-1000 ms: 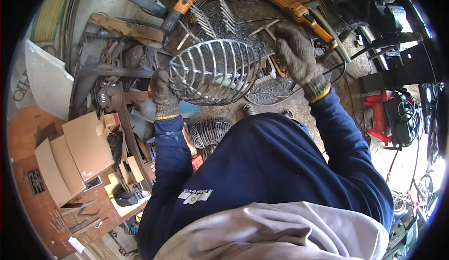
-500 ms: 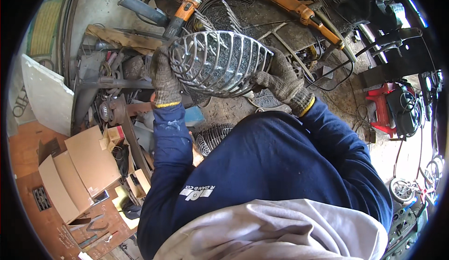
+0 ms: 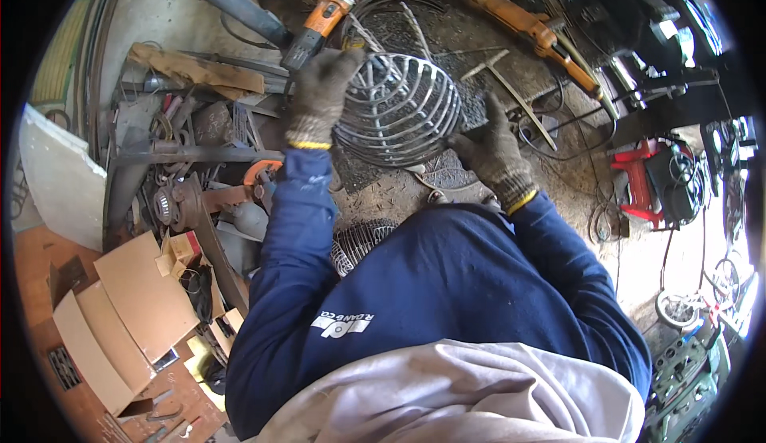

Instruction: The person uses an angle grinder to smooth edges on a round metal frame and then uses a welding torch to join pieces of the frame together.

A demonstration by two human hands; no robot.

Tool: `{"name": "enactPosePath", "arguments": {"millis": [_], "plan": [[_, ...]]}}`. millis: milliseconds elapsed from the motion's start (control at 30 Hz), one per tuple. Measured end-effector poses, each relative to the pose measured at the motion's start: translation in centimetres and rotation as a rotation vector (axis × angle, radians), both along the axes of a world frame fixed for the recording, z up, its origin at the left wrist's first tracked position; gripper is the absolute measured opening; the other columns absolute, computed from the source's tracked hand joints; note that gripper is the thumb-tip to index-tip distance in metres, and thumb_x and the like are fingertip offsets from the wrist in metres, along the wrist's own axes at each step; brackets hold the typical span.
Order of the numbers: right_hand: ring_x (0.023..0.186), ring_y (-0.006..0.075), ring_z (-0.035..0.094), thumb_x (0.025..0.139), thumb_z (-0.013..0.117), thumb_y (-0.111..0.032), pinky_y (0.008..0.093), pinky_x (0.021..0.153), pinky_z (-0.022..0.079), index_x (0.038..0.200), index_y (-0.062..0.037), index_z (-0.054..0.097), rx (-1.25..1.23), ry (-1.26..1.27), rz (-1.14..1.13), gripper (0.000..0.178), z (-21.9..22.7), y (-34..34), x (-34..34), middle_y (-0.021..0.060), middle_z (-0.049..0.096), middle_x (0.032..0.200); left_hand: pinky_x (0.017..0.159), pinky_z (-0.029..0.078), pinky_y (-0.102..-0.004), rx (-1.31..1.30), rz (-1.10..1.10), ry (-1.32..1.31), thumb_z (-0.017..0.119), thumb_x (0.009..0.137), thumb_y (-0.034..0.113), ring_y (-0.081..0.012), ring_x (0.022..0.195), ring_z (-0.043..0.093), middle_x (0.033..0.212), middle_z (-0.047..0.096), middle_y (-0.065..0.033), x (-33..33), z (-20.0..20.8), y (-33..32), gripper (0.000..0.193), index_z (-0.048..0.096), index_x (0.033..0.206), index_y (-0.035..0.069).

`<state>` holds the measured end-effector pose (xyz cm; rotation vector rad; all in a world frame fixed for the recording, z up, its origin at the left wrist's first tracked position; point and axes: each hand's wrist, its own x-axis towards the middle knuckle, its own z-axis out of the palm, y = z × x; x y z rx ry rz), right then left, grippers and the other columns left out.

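A bowl-shaped cage of bent metal rods [image 3: 401, 114] hangs in front of me over the dark floor. My left hand [image 3: 325, 96], in a grey-brown knit glove with a yellow cuff, is closed on its left rim. Beside the cage's right side is my right hand [image 3: 496, 152], gloved the same way. Its thumb points at the rods and its fingers stretch upward, spread apart; whether the thumb touches the cage I cannot tell. A second rod cage [image 3: 361, 244] lies low by my left forearm, partly hidden by my shirt.
An orange angle grinder [image 3: 325, 19] lies beyond my left hand, a longer orange grinder [image 3: 511, 19] at the far right. Twisted rods and a metal T-shaped bar [image 3: 519, 96] lie on the floor. Cardboard boxes [image 3: 148, 307] stand left, a red stool [image 3: 634, 184] right.
The cage has turned and tilted, and its left side has shifted right with my left hand. My right hand has loosened from the cage's right end, its fingers now spread.
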<state>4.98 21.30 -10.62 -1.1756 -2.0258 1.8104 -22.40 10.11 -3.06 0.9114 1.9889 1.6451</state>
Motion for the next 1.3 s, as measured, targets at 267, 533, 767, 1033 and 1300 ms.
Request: {"name": "enactPosePath", "arguments": {"millis": [267,533,767,1033,1300], "plan": [[0.094,0.0186,0.066,0.086,0.079,-0.008,0.0351,0.081,0.054,0.159,-0.0167,0.004,0.223,0.532,0.096,0.105,-6.6,-1.7,0.2,0.0141,0.066,0.110,0.070,0.054,-0.0342,0.164,0.306,0.747,0.077,0.089,0.033,-0.0214,0.074,0.068,0.086,0.073,-0.0098,0.0,-0.4,0.9,0.034,0.073,0.103,0.002],[0.131,0.0277,0.056,0.089,0.074,-0.002,0.0415,0.106,0.047,0.161,-0.0247,-0.001,-0.012,0.619,0.171,0.107,-7.3,-2.3,-1.0,0.0175,0.049,0.149,0.081,0.045,-0.0426,0.187,0.176,0.783,0.076,0.089,0.033,-0.0277,0.079,0.062,0.085,0.068,-0.0067,0.4,-1.4,-2.5,0.035,0.070,0.112,0.006],[0.134,0.0256,0.051,0.091,0.071,-0.009,0.0398,0.110,0.044,0.158,-0.0128,0.015,-0.033,0.513,-0.018,0.088,-4.1,-4.4,-3.7,0.0151,0.047,0.150,0.096,0.049,-0.0473,0.171,-0.077,0.905,0.072,0.088,0.051,-0.0329,0.106,0.064,0.112,0.067,-0.0144,-0.4,0.6,-5.1,0.058,0.065,0.121,0.004],[0.079,0.0195,0.069,0.087,0.076,-0.026,0.0270,0.055,0.057,0.148,-0.0063,0.037,-0.047,0.222,-0.423,0.074,-2.4,-10.4,-5.2,0.0110,0.065,0.113,0.082,0.053,-0.0320,0.651,0.150,0.024,0.068,0.098,0.018,-0.0145,0.088,0.062,0.102,0.065,-0.0047,-16.6,-1.2,-7.6,0.023,0.066,0.114,0.002],[0.103,0.0267,0.060,0.094,0.063,-0.032,0.0378,0.080,0.050,0.150,-0.0120,0.039,-0.207,0.421,-0.576,0.064,-4.4,-13.1,-10.3,0.0096,0.060,0.122,0.090,0.054,-0.0359,0.160,0.328,0.191,0.062,0.097,0.023,-0.0258,0.102,0.070,0.106,0.074,-0.0131,-47.0,-4.6,6.7,0.032,0.069,0.119,0.002]]}}
